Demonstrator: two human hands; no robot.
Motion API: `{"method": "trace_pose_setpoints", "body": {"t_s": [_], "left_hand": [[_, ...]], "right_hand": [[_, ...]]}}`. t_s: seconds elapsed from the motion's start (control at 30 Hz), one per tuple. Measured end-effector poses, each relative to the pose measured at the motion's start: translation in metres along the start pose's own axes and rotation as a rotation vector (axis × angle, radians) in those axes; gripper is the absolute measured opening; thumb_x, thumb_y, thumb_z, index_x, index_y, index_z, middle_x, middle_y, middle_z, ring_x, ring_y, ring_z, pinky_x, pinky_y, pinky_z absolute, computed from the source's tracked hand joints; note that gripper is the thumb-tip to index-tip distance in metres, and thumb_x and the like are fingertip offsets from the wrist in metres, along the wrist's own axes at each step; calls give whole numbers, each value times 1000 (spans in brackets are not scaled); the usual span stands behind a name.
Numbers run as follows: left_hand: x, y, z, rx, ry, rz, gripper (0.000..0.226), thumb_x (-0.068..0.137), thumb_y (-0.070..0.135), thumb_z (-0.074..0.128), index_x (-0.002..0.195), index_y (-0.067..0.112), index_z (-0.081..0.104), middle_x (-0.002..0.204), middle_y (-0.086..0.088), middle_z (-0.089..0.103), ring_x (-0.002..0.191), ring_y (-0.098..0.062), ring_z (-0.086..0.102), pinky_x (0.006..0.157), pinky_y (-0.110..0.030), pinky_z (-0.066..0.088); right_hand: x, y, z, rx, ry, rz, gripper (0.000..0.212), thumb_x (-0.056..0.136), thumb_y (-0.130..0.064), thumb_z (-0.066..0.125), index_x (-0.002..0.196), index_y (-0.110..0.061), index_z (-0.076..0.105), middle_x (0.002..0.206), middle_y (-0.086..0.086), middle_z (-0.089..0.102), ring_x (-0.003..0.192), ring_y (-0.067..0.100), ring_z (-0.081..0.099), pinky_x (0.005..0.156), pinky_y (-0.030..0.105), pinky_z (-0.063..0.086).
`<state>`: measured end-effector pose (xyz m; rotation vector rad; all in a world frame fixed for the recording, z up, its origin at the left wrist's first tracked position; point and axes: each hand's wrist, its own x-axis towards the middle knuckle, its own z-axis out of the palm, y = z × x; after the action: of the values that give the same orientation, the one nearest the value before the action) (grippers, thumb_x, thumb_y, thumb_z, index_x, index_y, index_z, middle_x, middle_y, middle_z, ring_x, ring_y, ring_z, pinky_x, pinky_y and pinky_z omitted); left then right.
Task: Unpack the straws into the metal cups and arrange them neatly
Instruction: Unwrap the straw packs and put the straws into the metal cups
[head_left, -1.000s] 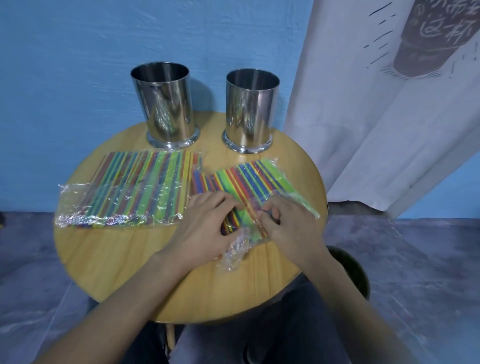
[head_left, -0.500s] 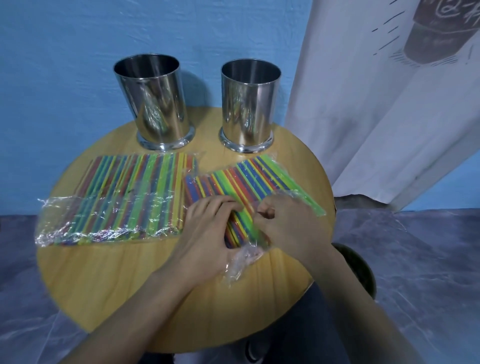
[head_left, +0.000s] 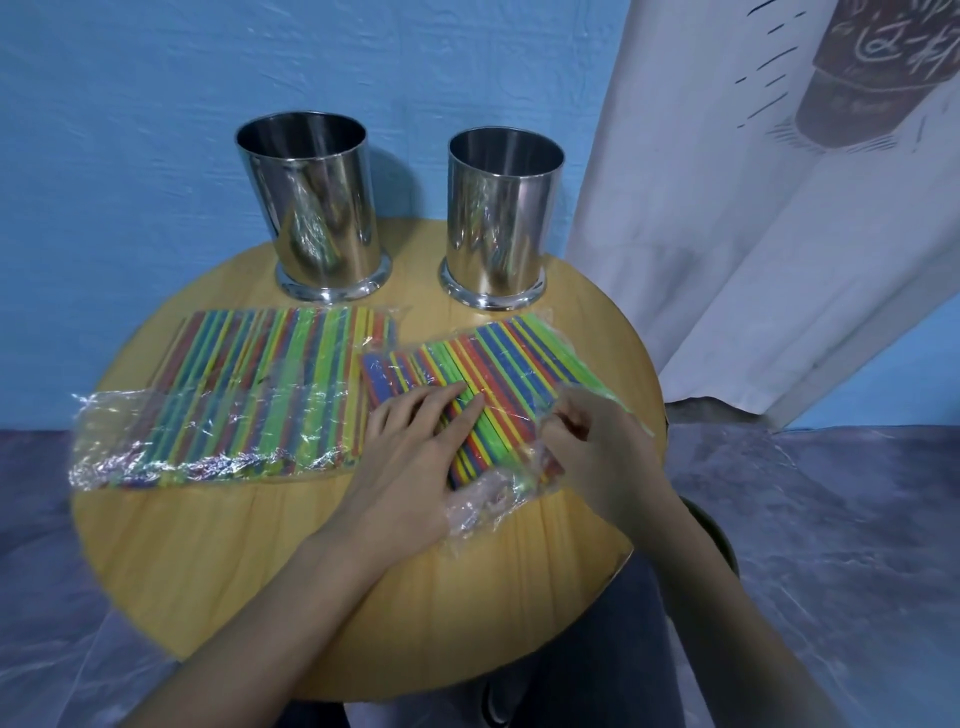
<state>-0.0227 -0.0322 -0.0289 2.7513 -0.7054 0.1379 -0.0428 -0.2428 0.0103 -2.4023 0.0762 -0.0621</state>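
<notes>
A blue wall (head_left: 130, 130) stands behind, with a white printed curtain (head_left: 779, 234) hanging to the right. In front is a round wooden desk (head_left: 208, 561). Two clear plastic packs of coloured straws lie flat on it: the left pack (head_left: 234, 400) is untouched, and the right pack (head_left: 498, 364) lies just beside it at an angle. Behind them stand two upright metal cups, the left cup (head_left: 311, 208) and the right cup (head_left: 501, 218), apart from each other. The left hand (head_left: 415, 467) lies flat, fingers straight, pressing down on the right pack. The right hand (head_left: 597, 457) has its fingers curled, pinching the wrapper at that pack's near right edge.
</notes>
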Motion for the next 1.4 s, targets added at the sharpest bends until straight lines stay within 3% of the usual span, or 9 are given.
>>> {"method": "trace_pose_setpoints", "body": {"t_s": [0.1,0.2,0.4,0.7,0.9,1.03,1.2,1.3,1.4], "left_hand": [[1,2,-2,-18,19,13,87,91,83,23,160,30,33,164,8,30,149,-17,21,119,-34,3],[0,6,0,-78,15,75,71,96,74,28,156,39,37,164,13,31,154,-13,17,124,-35,-6],[1,4,5,-111,27,67,60,98,70,28,152,46,40,163,20,29,156,-9,14,124,-36,-18],[13,-2,6,-174,146,10,43,105,47,50,146,36,54,159,7,43,154,-19,26,126,-46,5],[-3,30,-19,-463,194,2,52,94,72,44,129,40,67,127,26,60,120,6,49,108,-37,38],[-4,48,-30,-278,2,60,59,85,79,51,133,45,57,127,30,51,121,4,40,105,-32,25],[-6,46,-23,-290,98,59,4,95,34,68,93,37,68,90,21,61,92,-2,50,89,-33,37],[-8,32,-21,-288,134,57,10,97,23,68,94,32,69,91,20,63,89,-3,52,82,-33,40],[-18,12,-22,-229,126,99,29,95,3,65,112,25,72,112,11,66,103,-11,55,89,-33,48]], "right_hand": [[-3,3,-1,35,28,6,21,98,-17,60,79,-22,52,74,1,66,73,18,69,71,43,60],[-4,6,-1,101,9,-9,15,100,-15,62,103,-27,53,80,-3,67,74,9,69,66,32,60],[-16,20,-6,124,-37,-64,55,98,-8,62,140,-38,44,82,-2,61,73,13,62,66,42,59],[-51,34,-17,97,2,42,4,97,-28,62,98,-32,62,76,-10,61,68,8,59,59,30,47],[-68,44,-24,-37,10,139,30,96,-49,63,77,-27,59,66,-10,60,59,4,57,57,24,41],[-75,50,-27,-175,-17,187,18,96,-41,62,82,-32,58,72,-9,65,69,11,62,63,32,50],[-77,51,-41,-88,-2,133,6,98,-33,61,92,-32,62,63,-6,61,59,8,58,59,30,44],[-70,53,-51,-17,195,83,5,97,-32,64,93,-31,61,62,-6,58,56,5,53,55,28,36],[-57,62,-50,-47,215,98,20,96,-28,67,113,-32,57,92,-10,62,76,2,58,61,23,40]]}}
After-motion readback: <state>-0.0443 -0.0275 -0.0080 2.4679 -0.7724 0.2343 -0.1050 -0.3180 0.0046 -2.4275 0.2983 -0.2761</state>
